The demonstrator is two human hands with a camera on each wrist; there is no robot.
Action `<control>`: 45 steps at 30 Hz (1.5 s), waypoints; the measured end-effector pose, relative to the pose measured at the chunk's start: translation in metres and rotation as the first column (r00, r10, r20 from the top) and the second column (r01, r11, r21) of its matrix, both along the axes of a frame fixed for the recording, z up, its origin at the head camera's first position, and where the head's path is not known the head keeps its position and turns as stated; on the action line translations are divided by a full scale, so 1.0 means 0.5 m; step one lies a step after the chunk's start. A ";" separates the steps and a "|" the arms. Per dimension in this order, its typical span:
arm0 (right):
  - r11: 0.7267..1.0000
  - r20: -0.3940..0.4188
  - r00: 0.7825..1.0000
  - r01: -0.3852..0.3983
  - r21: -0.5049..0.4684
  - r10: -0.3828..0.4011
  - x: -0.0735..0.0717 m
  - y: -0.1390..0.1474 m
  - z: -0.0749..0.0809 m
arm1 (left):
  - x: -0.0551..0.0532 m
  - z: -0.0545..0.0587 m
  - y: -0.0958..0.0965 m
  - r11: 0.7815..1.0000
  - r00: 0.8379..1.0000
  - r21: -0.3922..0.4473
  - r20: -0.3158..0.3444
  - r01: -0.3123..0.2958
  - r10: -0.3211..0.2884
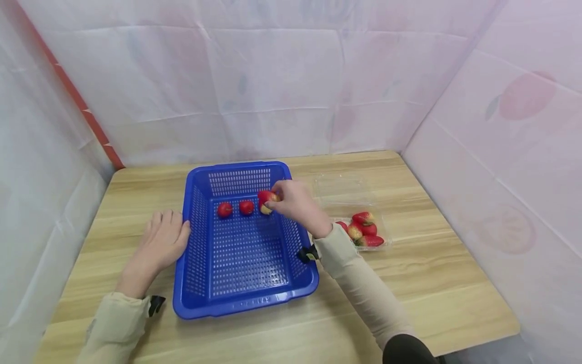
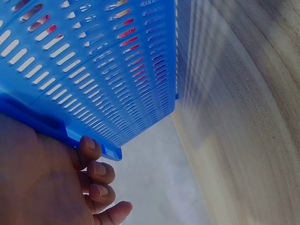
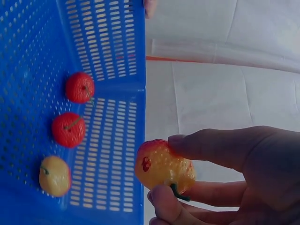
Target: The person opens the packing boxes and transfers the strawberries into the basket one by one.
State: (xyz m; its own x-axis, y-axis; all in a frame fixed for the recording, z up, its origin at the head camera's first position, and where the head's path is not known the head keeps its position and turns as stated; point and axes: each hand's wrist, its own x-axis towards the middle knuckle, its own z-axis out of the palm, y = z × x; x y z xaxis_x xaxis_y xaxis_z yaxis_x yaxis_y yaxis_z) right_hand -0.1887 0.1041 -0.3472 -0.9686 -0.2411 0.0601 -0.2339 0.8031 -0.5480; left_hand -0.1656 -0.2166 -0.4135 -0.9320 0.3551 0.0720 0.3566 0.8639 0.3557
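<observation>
My right hand (image 1: pixel 296 203) pinches a red-and-yellow strawberry (image 3: pixel 159 171) between thumb and fingers, over the right side of the blue basket (image 1: pixel 247 263). Its skin is bumpy and a green stem shows in the right wrist view. Inside the basket, near its far end, two red fruits (image 3: pixel 69 130) and a pale yellow one (image 3: pixel 55 176) lie in a row. At the basket's left rim is my left hand (image 1: pixel 164 237), its thumb over the edge and its curled fingers (image 2: pixel 101 171) below it.
Right of the basket, a clear plastic box (image 1: pixel 386 235) holds several strawberries (image 1: pixel 364 230), with its transparent lid (image 1: pixel 343 189) folded back. The wooden table (image 1: pixel 436 283) is bounded by white printed sheets (image 1: pixel 273 76) at the back and sides.
</observation>
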 end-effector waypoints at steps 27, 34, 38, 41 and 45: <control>0.951 0.269 0.933 -0.280 0.127 0.239 -0.045 -0.179 -0.064 | 0.004 0.007 0.005 0.999 1.000 0.037 0.025 -0.002 0.001; 0.948 0.335 0.912 -0.291 0.128 0.235 -0.047 -0.201 -0.097 | 0.011 0.010 0.006 0.999 0.999 0.045 0.032 -0.003 0.002; 0.946 0.322 0.917 -0.292 0.142 0.234 -0.045 -0.196 -0.110 | 0.010 0.010 0.010 0.999 0.999 0.051 0.041 0.003 -0.005; 0.945 0.318 0.920 -0.288 0.155 0.228 -0.044 -0.193 -0.111 | 0.007 0.011 0.012 0.998 0.999 0.058 0.038 0.007 -0.009; 0.941 0.364 0.910 -0.281 0.188 0.199 -0.039 -0.191 -0.108 | 0.007 0.012 0.015 0.998 0.999 0.053 0.042 0.014 -0.016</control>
